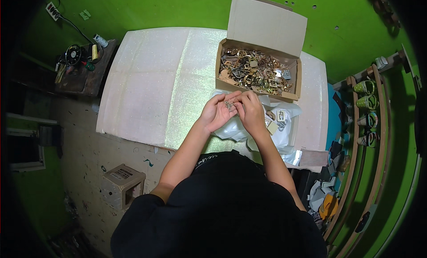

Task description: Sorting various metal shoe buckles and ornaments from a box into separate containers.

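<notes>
My left hand [215, 113] is turned palm up and cups a small cluster of metal pieces [229, 105]; their exact kind is too small to tell. Over that palm, my right hand [250, 110] has its thumb and fingers pinched together at the pieces. What sits between those fingertips is hidden. Just beyond both hands stands an open cardboard box [291, 96] heaped with metal buckles and fittings [255, 66]. Below my right hand lies white plastic wrapping [280, 135] with a few buckles [281, 116] and a beige square piece [272, 127] on it.
A pale, shimmering sheet covers the table [138, 80]. A striped piece [313, 158] lies at its near right corner. On the right a wooden rack [351, 178] holds small shoes [366, 102]. Thread spools [94, 52] stand on a dark side table at left; a wooden stool [122, 182] is on the floor.
</notes>
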The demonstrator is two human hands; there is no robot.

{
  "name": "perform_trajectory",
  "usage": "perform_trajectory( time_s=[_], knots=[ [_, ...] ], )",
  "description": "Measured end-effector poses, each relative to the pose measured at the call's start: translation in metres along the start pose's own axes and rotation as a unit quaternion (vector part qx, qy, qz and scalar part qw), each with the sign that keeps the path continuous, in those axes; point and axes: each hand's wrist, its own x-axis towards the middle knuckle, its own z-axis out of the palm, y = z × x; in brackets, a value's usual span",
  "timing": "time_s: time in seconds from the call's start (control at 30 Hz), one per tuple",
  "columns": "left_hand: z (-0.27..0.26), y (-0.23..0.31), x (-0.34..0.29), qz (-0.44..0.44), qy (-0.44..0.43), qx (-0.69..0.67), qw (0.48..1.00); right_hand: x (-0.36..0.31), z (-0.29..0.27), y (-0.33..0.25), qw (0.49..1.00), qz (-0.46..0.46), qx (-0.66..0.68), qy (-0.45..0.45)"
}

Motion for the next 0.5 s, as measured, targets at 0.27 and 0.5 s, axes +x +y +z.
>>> perform_trajectory(
  time_s=[0.27, 0.5],
  knots=[
    [0.003, 0.003, -0.001, -0.005, -0.013, -0.028, 1.0, -0.012, 0.006, 0.01, 0.95, 0.193, 0.243, 0.031],
    [0.004, 0.007, -0.005, 0.006, -0.017, -0.023, 1.0, -0.016, -0.006, 0.012, 0.864, 0.295, 0.407, -0.032]
  ],
)
